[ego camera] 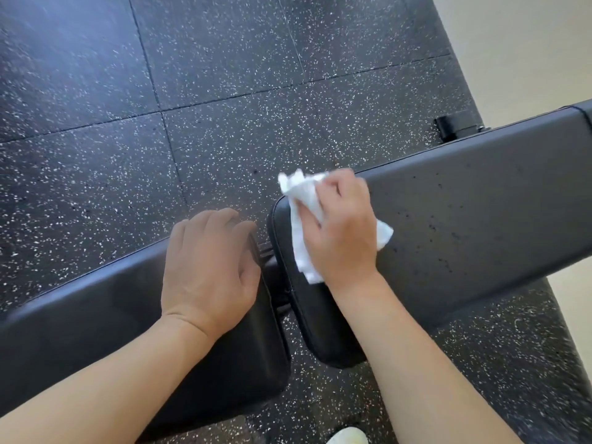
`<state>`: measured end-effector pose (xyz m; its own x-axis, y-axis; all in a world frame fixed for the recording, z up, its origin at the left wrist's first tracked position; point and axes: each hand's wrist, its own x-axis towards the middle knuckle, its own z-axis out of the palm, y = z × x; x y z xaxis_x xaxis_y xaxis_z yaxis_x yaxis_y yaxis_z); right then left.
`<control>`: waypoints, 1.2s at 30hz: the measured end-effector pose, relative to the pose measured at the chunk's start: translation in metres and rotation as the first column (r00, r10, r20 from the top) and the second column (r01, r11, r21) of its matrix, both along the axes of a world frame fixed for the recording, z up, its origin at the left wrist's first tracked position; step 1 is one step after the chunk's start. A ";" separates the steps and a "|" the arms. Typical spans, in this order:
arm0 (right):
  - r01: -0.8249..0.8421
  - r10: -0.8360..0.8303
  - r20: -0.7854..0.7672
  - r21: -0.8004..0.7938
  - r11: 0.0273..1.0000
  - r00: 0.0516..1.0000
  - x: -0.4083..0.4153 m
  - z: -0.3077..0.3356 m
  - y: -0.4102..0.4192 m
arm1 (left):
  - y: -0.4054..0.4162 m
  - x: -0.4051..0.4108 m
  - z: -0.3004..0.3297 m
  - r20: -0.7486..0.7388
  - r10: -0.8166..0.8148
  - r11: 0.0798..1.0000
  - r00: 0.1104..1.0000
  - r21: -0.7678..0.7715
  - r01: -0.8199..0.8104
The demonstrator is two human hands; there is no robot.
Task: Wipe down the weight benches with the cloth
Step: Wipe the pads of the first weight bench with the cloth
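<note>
A black padded weight bench runs across the view in two parts: a long back pad (474, 219) on the right and a seat pad (96, 318) on the left, with a gap between them. My right hand (342, 232) presses a crumpled white cloth (304, 206) onto the near end of the long pad, fingers curled over it. Small dark specks dot that pad's surface. My left hand (208, 270) rests on the end of the seat pad, its fingers bent over the pad's edge at the gap.
Black rubber floor tiles with white flecks (192, 91) lie all around the bench. A pale wall (528, 43) rises at the upper right. A black bracket of the bench frame (455, 123) shows behind the long pad. A light shoe tip (349, 435) is at the bottom edge.
</note>
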<state>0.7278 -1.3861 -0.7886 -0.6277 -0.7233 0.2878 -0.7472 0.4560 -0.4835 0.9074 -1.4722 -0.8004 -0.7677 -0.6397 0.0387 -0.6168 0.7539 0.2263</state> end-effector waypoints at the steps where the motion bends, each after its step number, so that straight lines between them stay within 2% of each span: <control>1: 0.074 -0.074 0.001 0.010 0.997 0.997 -0.006 0.002 -0.019 | 0.000 0.000 0.000 0.003 -0.001 1.000 1.000 0.000 0.001; 4: 0.186 -0.186 -0.004 0.090 0.978 0.982 -0.009 0.001 -0.049 | 0.000 -0.001 0.001 0.011 -0.003 1.000 1.000 0.004 0.003; 7: 0.133 -0.133 -0.001 0.106 0.986 0.991 0.008 0.004 -0.036 | 0.000 0.000 0.001 0.011 -0.002 1.000 1.000 -0.001 0.002; 10: -0.097 0.095 0.018 0.093 0.991 0.995 0.039 0.005 0.001 | 0.000 -0.001 0.000 0.008 0.003 1.000 1.000 -0.002 -0.003; 13: -0.358 0.357 0.027 0.096 0.929 0.934 0.042 0.004 0.046 | 0.000 0.001 -0.002 -0.002 -0.001 1.000 1.000 -0.007 0.001; 15: -0.395 0.396 0.006 0.086 0.915 0.918 0.014 0.002 0.062 | 0.000 0.001 -0.003 -0.003 -0.007 1.000 1.000 -0.013 0.007; 17: -0.277 0.280 -0.031 0.079 0.958 0.959 -0.020 0.001 0.064 | -0.001 0.001 -0.004 0.000 0.000 1.000 1.000 -0.013 0.000; 19: -0.048 0.051 -0.035 0.086 0.995 0.998 -0.053 0.002 0.051 | -0.001 0.000 -0.003 0.000 0.004 1.000 1.000 -0.013 -0.004; 22: 0.278 -0.278 -0.013 0.107 0.955 0.961 -0.067 0.007 0.013 | 0.000 0.000 -0.002 -0.002 -0.003 1.000 1.000 -0.013 0.003; 24: 0.324 -0.323 -0.031 0.141 0.936 0.946 -0.047 0.007 -0.012 | 0.000 0.001 -0.002 0.004 -0.007 1.000 1.000 -0.013 0.007; 26: 0.231 -0.226 -0.047 0.145 0.962 0.973 -0.016 0.007 -0.026 | -0.001 0.001 -0.002 0.001 -0.007 1.000 1.000 -0.013 0.007; 28: 0.052 -0.047 -0.044 0.108 0.993 0.998 0.012 0.006 -0.023 | 0.000 0.000 -0.002 -0.009 -0.006 1.000 1.000 -0.018 0.006; 31: -0.192 0.192 0.003 0.060 0.980 0.981 0.018 0.005 0.008 | 0.000 0.001 -0.002 -0.017 -0.006 1.000 1.000 -0.015 0.006; 33: -0.254 0.254 0.006 0.075 0.964 0.967 0.004 0.003 0.039 | 0.000 0.001 -0.003 -0.013 -0.007 1.000 1.000 -0.011 0.007; 36: -0.262 0.266 -0.017 0.118 0.958 0.964 -0.034 0.007 0.084 | 0.001 0.000 -0.002 -0.039 0.014 1.000 0.999 -0.004 -0.014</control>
